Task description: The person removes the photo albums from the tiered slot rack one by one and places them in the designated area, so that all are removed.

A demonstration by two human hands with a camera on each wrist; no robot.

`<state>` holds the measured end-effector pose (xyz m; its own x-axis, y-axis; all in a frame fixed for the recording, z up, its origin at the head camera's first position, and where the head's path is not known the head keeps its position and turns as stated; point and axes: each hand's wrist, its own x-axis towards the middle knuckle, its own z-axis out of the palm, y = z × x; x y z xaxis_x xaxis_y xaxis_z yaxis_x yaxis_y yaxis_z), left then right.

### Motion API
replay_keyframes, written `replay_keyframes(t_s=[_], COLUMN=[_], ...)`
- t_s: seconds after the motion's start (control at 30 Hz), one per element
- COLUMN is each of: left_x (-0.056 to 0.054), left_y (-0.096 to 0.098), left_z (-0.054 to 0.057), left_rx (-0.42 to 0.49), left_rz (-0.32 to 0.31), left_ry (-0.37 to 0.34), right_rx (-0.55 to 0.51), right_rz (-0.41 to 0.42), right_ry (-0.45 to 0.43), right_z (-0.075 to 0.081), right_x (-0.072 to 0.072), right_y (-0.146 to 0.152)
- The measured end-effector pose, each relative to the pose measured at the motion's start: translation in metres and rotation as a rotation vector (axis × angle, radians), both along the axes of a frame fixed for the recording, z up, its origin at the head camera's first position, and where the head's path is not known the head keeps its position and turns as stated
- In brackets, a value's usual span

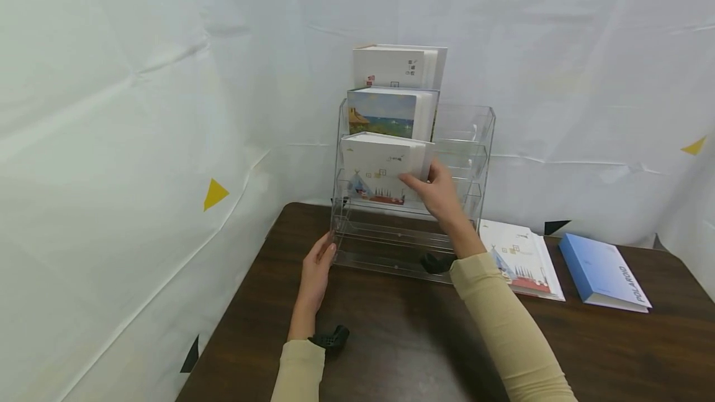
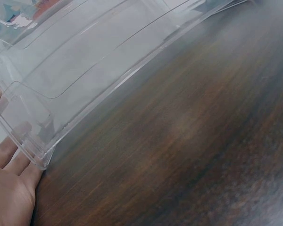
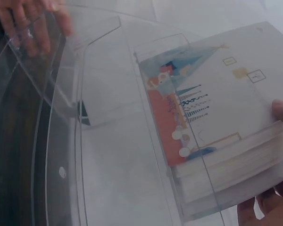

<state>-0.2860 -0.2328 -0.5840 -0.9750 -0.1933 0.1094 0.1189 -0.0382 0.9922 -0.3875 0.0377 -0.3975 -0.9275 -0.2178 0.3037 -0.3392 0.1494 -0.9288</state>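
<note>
A clear plastic tiered display rack (image 1: 391, 259) stands on the table against the white backdrop. My left hand (image 1: 315, 272) holds its lower left side panel, thumb on one face and fingers on the other; the left wrist view shows this hand (image 2: 12, 188) at the rack's corner (image 2: 42, 157). With thumb in front and fingers behind, my right hand (image 1: 438, 191) grips the right edge of a thick white book (image 1: 368, 163) with a tent picture. In the right wrist view, the book's lower edge (image 3: 162, 132) sits behind a clear tier lip.
Behind it in the rack are a book with a seaside painting (image 1: 382, 113) and, higher, another white book (image 1: 385, 67). Right of the rack lie a white tent-picture book (image 1: 516, 253) and a blue POLAROID book (image 1: 603, 272) on the dark wooden table (image 1: 391, 352).
</note>
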Motion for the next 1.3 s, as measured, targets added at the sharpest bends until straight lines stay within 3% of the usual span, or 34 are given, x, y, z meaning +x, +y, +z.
replay_keyframes(t_s=[0.27,0.6,1.0,1.3], left_x=[0.001,0.001,-0.007,-0.01], left_y=[0.001,0.006,0.005,-0.003], left_z=[0.002,0.002,0.0,0.0], left_rx=[-0.002,-0.009,0.014,-0.02], left_rz=[-0.007,-0.016,-0.043,-0.047], left_ry=[0.002,-0.004,0.011,0.011], right_rx=[-0.117,-0.2,-0.236,-0.202], right_rz=[0.074,0.04,0.007,-0.016], right_ry=[-0.093,-0.073,0.028,0.103], right_z=[-0.002,-0.001,0.015,0.021], right_x=[-0.001,0.006,0.028,0.058], right_y=[-0.001,-0.002,0.018,0.042])
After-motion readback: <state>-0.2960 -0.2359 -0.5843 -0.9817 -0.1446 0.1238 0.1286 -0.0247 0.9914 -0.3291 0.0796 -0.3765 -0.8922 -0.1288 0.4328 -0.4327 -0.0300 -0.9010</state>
